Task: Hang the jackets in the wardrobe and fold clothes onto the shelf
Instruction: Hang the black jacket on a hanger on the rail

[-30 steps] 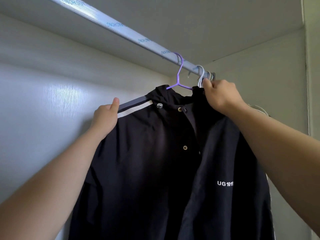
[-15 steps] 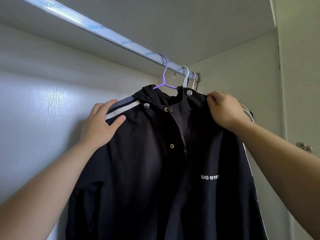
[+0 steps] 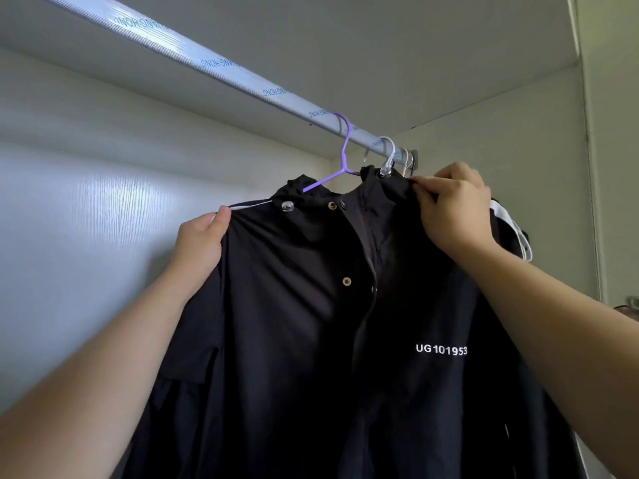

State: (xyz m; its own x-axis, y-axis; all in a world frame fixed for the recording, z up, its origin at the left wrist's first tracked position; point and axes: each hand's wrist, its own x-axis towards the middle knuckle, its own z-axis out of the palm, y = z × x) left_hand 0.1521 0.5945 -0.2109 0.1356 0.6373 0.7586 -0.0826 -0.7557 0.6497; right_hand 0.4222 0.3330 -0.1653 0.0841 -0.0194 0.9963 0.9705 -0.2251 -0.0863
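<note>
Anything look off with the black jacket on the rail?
Slightly. The purple hanger shows a bare arm above the black jacket at the hood, so the collar sits bunched and uneven. The left hand and right hand pinch the shoulders. The rail carries printed film.

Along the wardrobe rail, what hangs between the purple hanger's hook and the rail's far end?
Head view: a white hanger hook, then a beige hook bunched close behind it near the far end.

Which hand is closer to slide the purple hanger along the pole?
Probably the right. The right hand pinches the collar of the black jacket just under the pole, near the hook of the purple hanger. The left hand holds the shoulder, lower and farther away.
</note>
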